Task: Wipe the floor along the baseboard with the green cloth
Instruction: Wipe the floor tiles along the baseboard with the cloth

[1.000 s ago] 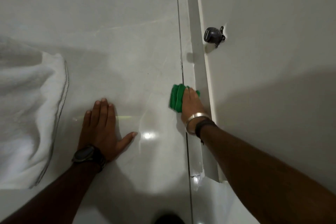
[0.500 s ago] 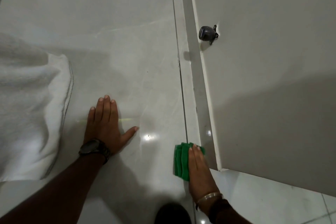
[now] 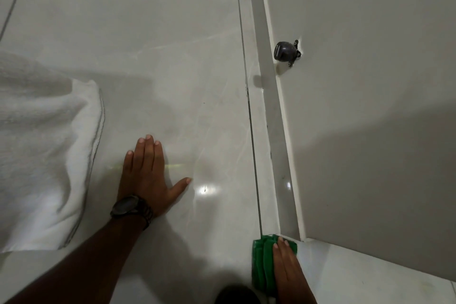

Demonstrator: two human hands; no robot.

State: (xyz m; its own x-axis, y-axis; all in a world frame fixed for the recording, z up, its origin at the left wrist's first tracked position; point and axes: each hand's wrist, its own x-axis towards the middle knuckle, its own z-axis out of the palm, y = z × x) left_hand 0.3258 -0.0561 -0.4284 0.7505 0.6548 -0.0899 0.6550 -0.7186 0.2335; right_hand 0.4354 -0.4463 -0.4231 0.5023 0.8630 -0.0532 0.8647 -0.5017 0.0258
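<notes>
Right now your green cloth [image 3: 262, 264] lies folded on the floor [image 3: 172, 57] at the baseboard's [image 3: 274, 131] near corner, pressed flat under your right hand [image 3: 287, 271]. Your left hand [image 3: 145, 175] braces, fingers spread. I'd judge the stroke nearly finished.

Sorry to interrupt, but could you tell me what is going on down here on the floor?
A person is wiping the glossy pale tiled floor along the white baseboard. The right hand lies flat on a folded green cloth, pressing it to the floor at the near end of the baseboard. The left hand, with a dark wristwatch, is braced flat on the tile. A white towel lies to the left, and a dark doorstop sticks out above the baseboard.
</notes>
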